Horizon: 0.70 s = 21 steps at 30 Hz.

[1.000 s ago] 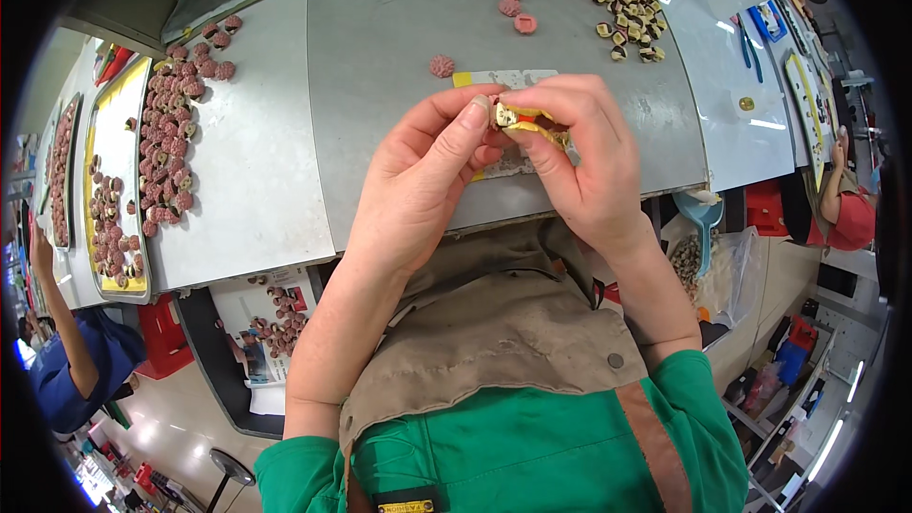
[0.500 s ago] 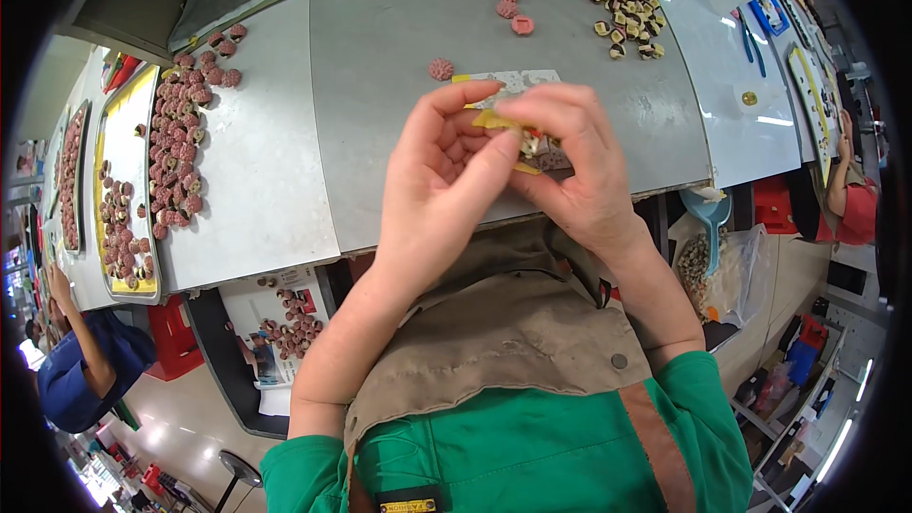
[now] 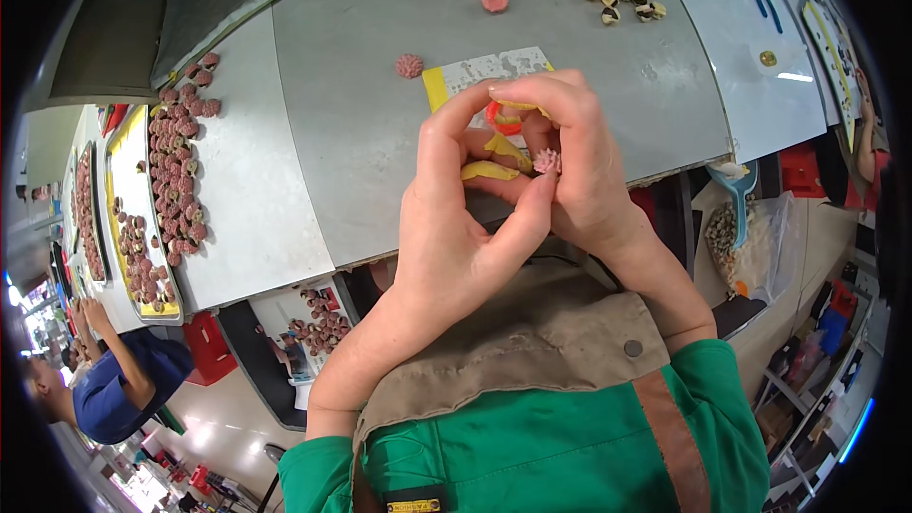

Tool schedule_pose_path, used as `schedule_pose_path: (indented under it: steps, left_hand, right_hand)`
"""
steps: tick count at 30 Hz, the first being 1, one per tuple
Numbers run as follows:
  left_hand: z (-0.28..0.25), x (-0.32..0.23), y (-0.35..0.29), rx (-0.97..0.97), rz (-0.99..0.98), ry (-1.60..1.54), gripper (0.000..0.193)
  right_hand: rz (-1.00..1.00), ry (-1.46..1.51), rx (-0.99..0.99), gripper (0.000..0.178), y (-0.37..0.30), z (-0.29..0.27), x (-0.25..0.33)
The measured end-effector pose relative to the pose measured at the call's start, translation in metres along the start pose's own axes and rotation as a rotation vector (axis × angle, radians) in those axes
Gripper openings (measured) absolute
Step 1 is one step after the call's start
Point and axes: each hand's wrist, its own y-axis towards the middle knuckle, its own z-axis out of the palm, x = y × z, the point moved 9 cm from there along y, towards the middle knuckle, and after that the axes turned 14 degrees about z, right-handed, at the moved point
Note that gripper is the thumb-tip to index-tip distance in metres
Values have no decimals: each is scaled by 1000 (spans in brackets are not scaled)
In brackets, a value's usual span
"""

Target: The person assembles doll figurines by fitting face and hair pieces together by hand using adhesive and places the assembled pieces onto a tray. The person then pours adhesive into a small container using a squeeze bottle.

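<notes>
The spiky pink piece sits at the thumb tip of the left hand, apparently in a narrow pinch; it looks rounded, with no long axis that I can make out; the right hand curls just beside it, its own grip hidden from me; beyond, a yellow-edged card lies on the grey worktop

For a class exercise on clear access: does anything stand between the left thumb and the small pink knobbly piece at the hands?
Nothing visible does: the left hand's thumb tip appears to meet the pink knobbly piece at its near edge. The right hand curls beside it, not between.
</notes>
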Motion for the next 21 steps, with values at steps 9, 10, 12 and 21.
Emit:
schedule_pose_path:
  steps: [9, 10, 12, 21]
  left_hand:
    - [4, 10, -7, 113, -348, -124, 60]
    - [4, 11, -9, 107, -352, -160, 61]
    - [4, 8, -10, 104, -352, -193, 62]
    - [7, 1, -14, 44, -475, -435, 62]
  right_hand:
    - [-206, -48, 51, 62, -9, 3, 15]
    - [-208, -45, 48, 62, -11, 3, 15]
    - [-216, -38, 87, 60, -14, 5, 16]
    - [-263, -15, 71, 62, -18, -3, 27]
